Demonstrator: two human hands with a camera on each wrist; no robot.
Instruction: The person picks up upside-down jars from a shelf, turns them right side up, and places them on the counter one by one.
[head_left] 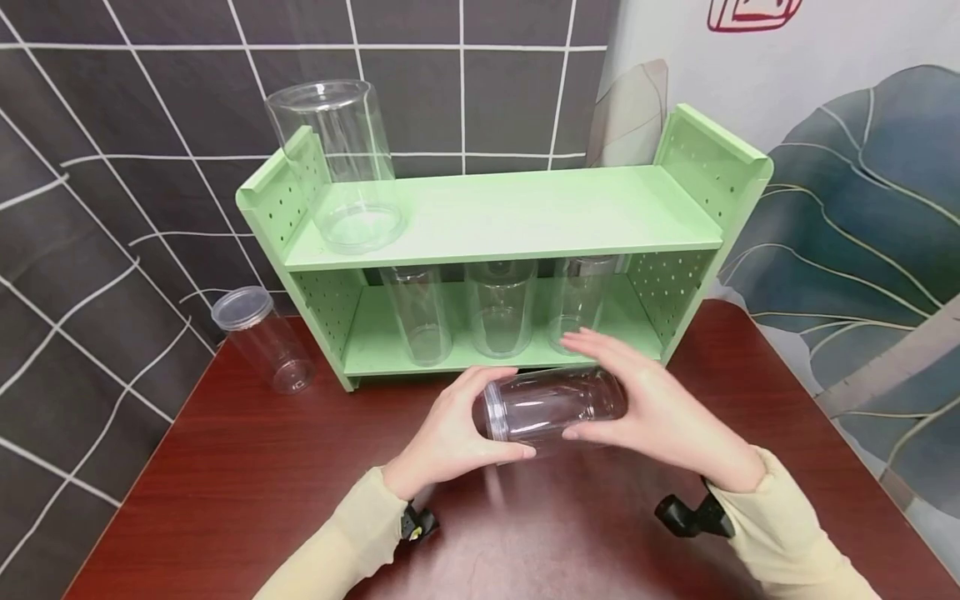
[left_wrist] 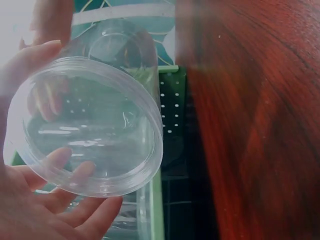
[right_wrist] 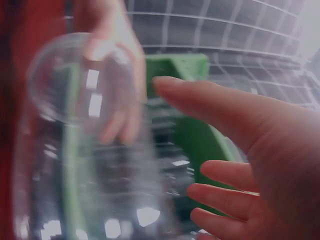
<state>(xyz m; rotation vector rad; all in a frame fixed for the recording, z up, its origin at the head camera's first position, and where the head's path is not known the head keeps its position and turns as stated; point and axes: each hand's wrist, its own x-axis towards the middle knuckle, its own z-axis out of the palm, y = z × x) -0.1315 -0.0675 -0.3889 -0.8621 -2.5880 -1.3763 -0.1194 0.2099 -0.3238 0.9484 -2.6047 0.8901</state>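
Note:
A clear plastic jar (head_left: 558, 402) lies on its side in the air above the table, in front of the green shelf. My left hand (head_left: 455, 427) grips its rim end, with thumb and fingers on opposite sides. In the left wrist view the round, ribbed rim (left_wrist: 155, 150) of the jar faces the camera, and fingers show through the clear plastic. Around the base end is my right hand (head_left: 663, 408), its fingers extended. The right wrist view shows a gap between that hand (right_wrist: 270, 145) and the jar (right_wrist: 55, 170), which is blurred there.
The two-tier green shelf (head_left: 525, 212) stands at the back of the reddish-brown table (head_left: 285, 500). A large clear jar (head_left: 352, 150) stands on its top left. Three clear jars (head_left: 501, 321) stand on the lower tier. A lidded jar (head_left: 262, 346) stands left of the shelf.

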